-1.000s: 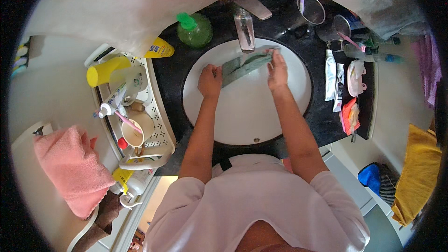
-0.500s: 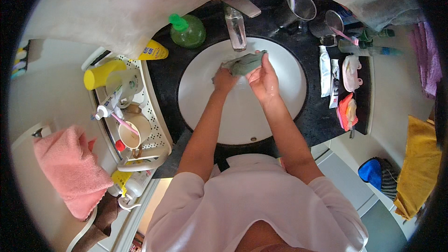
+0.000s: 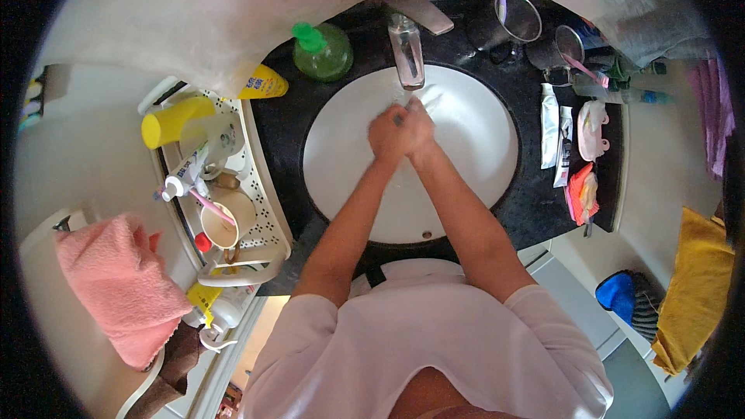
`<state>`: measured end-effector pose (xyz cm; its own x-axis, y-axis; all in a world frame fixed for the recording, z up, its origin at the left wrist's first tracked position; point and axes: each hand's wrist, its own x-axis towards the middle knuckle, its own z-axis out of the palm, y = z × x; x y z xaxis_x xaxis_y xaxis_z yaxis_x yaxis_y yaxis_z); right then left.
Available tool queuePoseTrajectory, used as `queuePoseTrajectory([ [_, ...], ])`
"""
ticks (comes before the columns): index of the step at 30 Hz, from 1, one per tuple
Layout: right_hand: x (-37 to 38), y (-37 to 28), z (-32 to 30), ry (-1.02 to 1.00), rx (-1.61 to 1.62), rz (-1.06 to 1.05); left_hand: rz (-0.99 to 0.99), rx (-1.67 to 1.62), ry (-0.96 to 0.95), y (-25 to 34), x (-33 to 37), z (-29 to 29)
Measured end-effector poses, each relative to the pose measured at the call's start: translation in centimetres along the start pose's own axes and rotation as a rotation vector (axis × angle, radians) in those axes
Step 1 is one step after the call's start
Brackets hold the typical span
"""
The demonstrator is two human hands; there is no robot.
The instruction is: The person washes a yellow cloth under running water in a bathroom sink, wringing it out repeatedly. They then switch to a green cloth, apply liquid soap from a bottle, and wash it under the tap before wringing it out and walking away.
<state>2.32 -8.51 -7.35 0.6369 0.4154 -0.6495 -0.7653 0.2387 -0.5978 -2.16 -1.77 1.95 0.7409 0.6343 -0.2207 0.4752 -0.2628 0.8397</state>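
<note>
Under the faucet (image 3: 408,53), my left hand (image 3: 385,136) and my right hand (image 3: 419,129) press together over the white oval sink (image 3: 341,171). Both are closed around a grey-green cloth (image 3: 400,116). Only a small dark bit of it shows between the fingers; the rest is hidden. A pale, smeared patch, seemingly water, lies between the spout and my hands. Motion blurs the fingers slightly.
A green pump bottle (image 3: 323,54) stands left of the faucet on the black counter (image 3: 268,120). A white rack (image 3: 260,178) with cups and a yellow tumbler is further left. Glass mugs (image 3: 518,19) and tubes (image 3: 549,128) sit right. A pink towel (image 3: 120,287) hangs left.
My hands have come together and closed over the cloth, which was stretched between them and mostly visible before. The view has shifted slightly.
</note>
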Motion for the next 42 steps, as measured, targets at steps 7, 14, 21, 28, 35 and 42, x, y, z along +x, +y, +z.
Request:
queuePoseTrajectory([
  [7,-1.9,-2.4,3.2,0.108,0.267,0.110,0.149,-0.064,0.188,2.3,-1.7,1.2],
  [14,-2.2,-2.2,2.4,0.061,0.404,0.157,-0.063,0.112,0.133,0.8,2.4,0.2],
  [21,-1.1,-2.1,-1.4,-0.227,0.253,-0.027,0.162,0.192,0.135,2.4,-2.3,2.1],
  [28,-5.9,-6.0,3.3,0.123,-0.140,0.129,-0.151,-0.191,0.300,-7.4,3.6,0.6],
  [35,-10.8,-8.1,-5.4,0.191,-0.792,-0.342,-0.402,-1.009,0.627,-6.9,3.3,1.7],
  [42,-18.9,-12.0,-2.4,0.000,-0.695,-0.373,-0.092,-0.662,0.029,-3.2,4.3,13.8],
])
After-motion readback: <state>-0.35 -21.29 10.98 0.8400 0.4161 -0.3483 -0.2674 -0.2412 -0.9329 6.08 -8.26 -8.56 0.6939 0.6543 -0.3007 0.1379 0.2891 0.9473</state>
